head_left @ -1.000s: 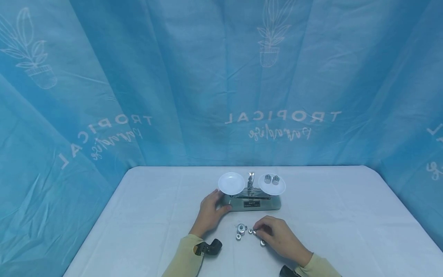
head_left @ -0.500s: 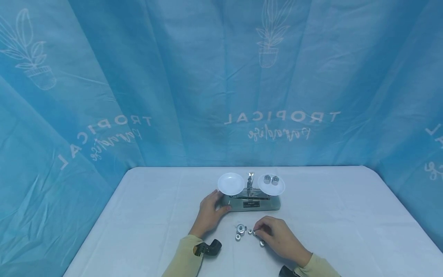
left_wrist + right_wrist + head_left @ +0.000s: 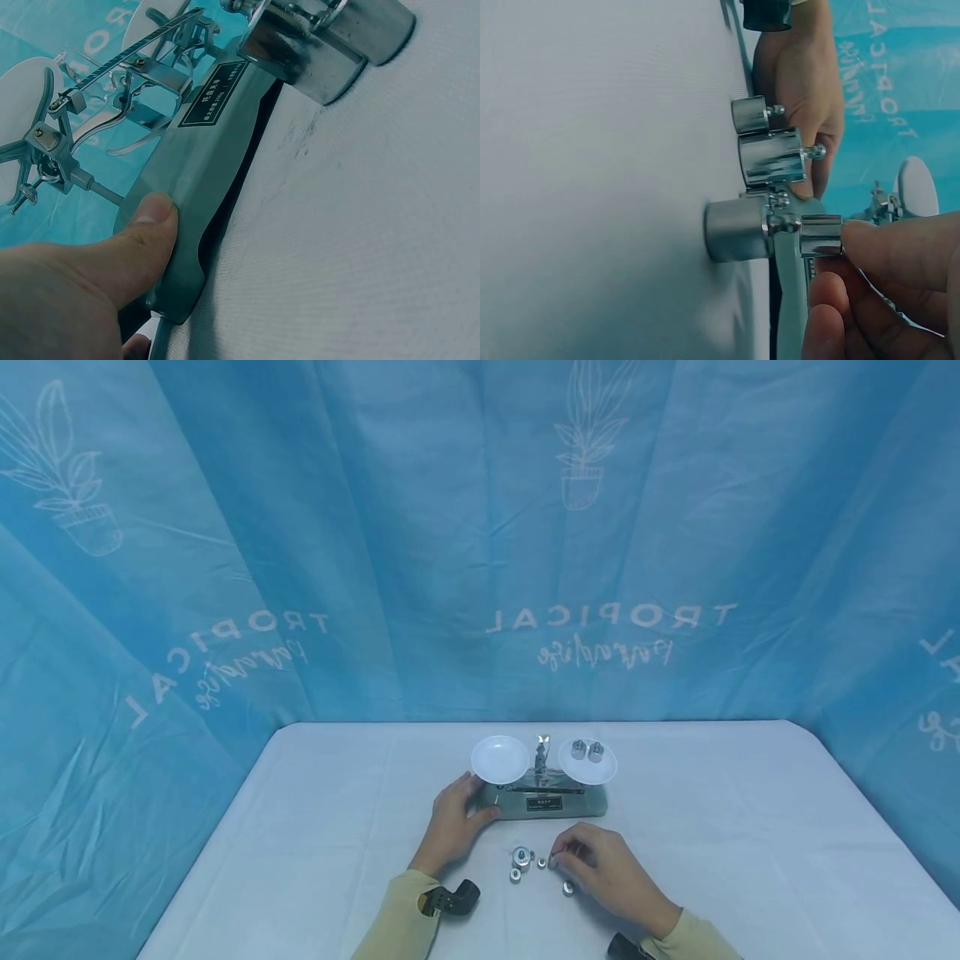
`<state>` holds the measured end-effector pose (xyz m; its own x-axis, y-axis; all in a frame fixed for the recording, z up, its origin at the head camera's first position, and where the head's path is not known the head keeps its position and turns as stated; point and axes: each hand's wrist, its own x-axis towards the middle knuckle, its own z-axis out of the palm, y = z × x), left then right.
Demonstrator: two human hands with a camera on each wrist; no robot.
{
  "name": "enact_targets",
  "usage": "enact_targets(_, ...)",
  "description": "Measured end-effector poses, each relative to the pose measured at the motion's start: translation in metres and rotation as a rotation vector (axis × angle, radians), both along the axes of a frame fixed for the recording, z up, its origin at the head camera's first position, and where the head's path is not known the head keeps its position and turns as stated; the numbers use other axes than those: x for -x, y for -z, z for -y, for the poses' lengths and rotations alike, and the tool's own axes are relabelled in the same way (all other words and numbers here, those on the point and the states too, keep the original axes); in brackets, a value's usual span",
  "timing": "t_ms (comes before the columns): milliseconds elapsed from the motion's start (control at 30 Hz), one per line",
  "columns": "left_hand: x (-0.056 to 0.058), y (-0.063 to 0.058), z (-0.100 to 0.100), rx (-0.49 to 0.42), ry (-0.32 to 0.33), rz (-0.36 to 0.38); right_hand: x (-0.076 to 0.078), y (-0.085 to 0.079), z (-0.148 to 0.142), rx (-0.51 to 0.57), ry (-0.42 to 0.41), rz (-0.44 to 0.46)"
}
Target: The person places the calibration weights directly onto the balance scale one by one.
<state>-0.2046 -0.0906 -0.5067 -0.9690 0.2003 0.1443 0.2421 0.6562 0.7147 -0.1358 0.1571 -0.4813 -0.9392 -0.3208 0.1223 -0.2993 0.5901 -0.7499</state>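
Two seated weights (image 3: 578,750) occupy the upper part of the right pan (image 3: 601,774); left pan (image 3: 500,760) is bare. Left hand (image 3: 452,820): grip around the 9 o'clock end of the balance (image 3: 544,804), thumb (image 3: 142,244) against its front face. Right hand (image 3: 609,872): grip pinching a small weight (image 3: 821,235), which looks clear of the bench (image 3: 300,877). From that weight: balance at 12 o'clock, large weight (image 3: 521,858) at 9, stray weight (image 3: 567,888) at 5. Step in hand, as judged: picking out one weight while steadying the balance. Next move probably calls for a firm pinch and a lift toward 1 o'clock, if the right pan is its destination.
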Motion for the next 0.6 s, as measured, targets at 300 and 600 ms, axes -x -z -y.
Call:
enact_targets(300, -0.001, -0.001, 0.000, 0.005, 0.001, 0.002, -0.001, -0.010, -0.001, 0.010, 0.027, -0.030)
enact_targets(600, -0.002, -0.002, 0.000, 0.007, -0.002, 0.005, -0.001, -0.013, -0.006, 0.030, 0.032, -0.122)
